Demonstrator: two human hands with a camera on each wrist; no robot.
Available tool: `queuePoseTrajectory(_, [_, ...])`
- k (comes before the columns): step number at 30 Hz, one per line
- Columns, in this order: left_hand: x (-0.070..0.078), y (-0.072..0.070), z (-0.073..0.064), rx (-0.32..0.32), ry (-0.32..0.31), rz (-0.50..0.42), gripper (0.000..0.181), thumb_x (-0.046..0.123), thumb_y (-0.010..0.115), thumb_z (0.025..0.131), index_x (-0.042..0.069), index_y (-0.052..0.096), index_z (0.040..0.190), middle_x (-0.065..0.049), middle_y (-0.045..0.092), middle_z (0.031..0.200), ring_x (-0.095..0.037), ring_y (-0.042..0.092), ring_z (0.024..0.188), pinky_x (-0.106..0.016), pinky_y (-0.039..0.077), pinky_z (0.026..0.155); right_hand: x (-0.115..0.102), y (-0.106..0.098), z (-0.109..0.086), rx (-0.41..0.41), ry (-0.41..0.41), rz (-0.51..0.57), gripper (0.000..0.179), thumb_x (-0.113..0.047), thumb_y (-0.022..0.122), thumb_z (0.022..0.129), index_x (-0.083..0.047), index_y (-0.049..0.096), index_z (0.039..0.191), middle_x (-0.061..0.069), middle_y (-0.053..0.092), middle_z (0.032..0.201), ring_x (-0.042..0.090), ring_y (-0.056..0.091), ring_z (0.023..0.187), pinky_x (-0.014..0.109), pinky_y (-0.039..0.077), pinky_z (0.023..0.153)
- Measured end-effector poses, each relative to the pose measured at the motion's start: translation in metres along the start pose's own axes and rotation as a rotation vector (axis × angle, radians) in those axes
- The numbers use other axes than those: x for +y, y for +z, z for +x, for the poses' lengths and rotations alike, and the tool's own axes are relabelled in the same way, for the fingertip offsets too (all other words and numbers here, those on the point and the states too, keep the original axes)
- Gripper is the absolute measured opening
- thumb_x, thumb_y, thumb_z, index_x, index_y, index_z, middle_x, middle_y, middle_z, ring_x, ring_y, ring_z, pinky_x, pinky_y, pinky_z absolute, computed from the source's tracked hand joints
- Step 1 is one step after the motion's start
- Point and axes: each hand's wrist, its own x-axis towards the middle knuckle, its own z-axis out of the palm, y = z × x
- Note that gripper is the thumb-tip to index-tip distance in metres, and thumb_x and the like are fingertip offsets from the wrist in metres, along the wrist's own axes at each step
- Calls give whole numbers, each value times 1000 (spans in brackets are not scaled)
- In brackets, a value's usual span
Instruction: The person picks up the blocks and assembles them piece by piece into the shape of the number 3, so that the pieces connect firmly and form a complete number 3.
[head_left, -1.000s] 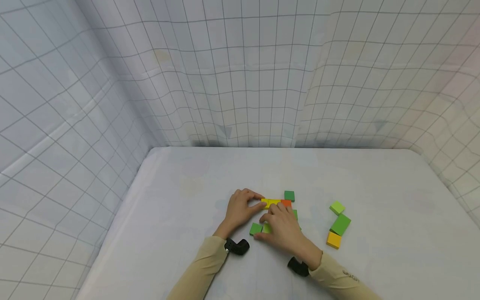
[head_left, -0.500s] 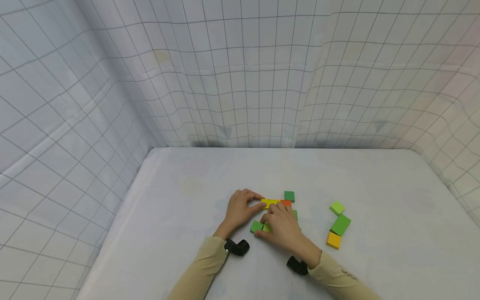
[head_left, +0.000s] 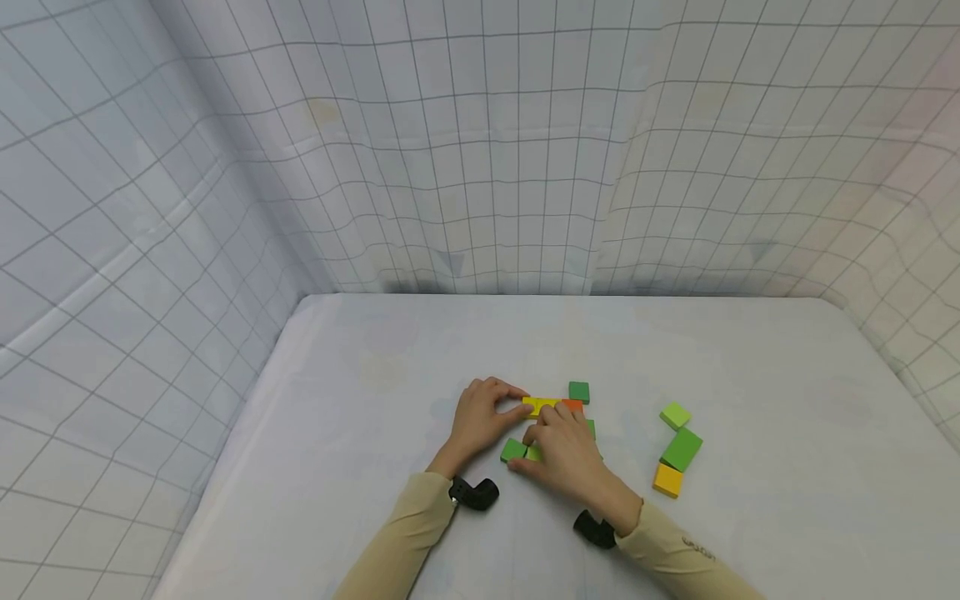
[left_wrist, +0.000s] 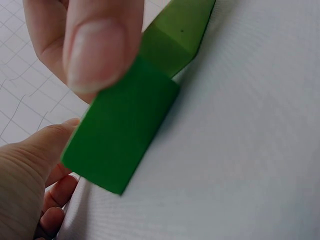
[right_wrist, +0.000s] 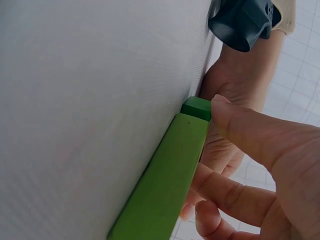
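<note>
On the white table, my left hand [head_left: 480, 421] holds the left end of a row of yellow blocks [head_left: 551, 404] between thumb and fingers. An orange-red block [head_left: 573, 406] adjoins that row on the right. Lower down, my right hand [head_left: 566, 454] has its thumb against a dark green block [head_left: 513, 451], with bent fingers on the far side. Against this block stands a longer light green block [right_wrist: 165, 175], partly covered by the right hand in the head view. In the left wrist view the right thumb [left_wrist: 100, 55] touches the dark green block's edge.
Beyond the row lies a single dark green block [head_left: 578, 391]. A green block [head_left: 592, 428] peeks out behind the right hand. Farther right are a light green block [head_left: 675, 416], a green block [head_left: 682, 449] and an orange-yellow block [head_left: 667, 481]. Gridded white curtains [head_left: 480, 167] surround the table.
Under the right thumb, the dark green block has shifted slightly away from the person and turned a little beside the light green one. My left hand stays on the yellow blocks.
</note>
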Motion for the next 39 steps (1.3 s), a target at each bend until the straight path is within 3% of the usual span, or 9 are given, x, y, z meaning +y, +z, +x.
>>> queuePoseTrajectory(20, [-2,2,1,-3,-3,8,27,42,70,84,21,74,101,5,64,97,-15,50,87,-33,37,77,-2,-1,0,-34,5,-58,36,-48,80,69,-14,74,80,-4,44,75,20,38,76,39,31,73])
queuePoseTrajectory(39, [-3,3,1,-7,-5,14,28,43,70,84,21,74,101,5,64,97,-15,51,88,-33,37,77,-1,1,0,-5,2,-59,37,-49,81,67,-15,72,78,-4,44,75,20,39,76,38,32,71])
